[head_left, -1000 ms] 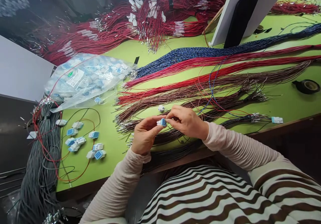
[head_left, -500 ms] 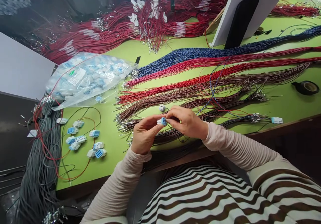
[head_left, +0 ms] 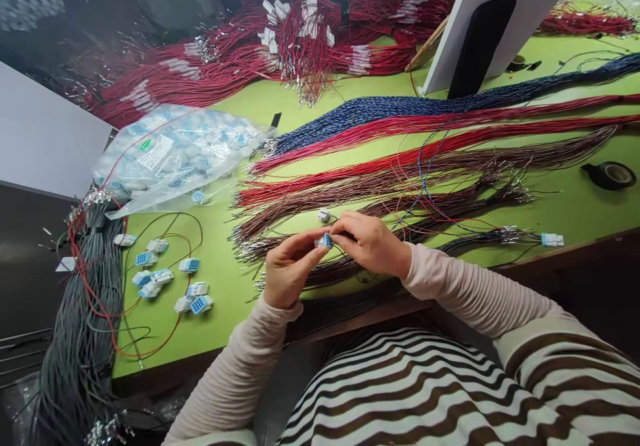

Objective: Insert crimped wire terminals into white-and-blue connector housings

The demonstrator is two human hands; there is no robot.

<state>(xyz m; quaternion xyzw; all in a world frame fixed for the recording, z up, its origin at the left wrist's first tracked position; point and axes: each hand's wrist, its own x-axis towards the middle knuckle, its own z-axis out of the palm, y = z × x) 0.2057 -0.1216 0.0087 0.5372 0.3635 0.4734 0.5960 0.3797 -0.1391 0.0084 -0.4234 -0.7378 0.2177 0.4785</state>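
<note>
My left hand (head_left: 291, 264) pinches a small white-and-blue connector housing (head_left: 325, 240) between thumb and fingers. The blue face with its grid of holes is turned toward my right hand (head_left: 367, 243). That hand's thumb and fingertips are closed at the blue face on a thin wire, mostly hidden by the fingers. Just beyond the hands a white connector (head_left: 323, 215) lies among the wires. Beneath and around both hands stretch bundles of brown wires (head_left: 300, 209) with metal terminals at their left ends.
Several loose connectors (head_left: 161, 276) lie to the left, below a clear bag of connectors (head_left: 180, 146). Grey wires (head_left: 83, 319) hang over the left edge. Blue wires (head_left: 370, 107) and red wires (head_left: 325, 178) run across the green table (head_left: 240, 339). Black tape (head_left: 613, 175) is at right.
Both hands stay almost in place around the connector housing, which appears slightly tilted. The whole view has shifted very little.
</note>
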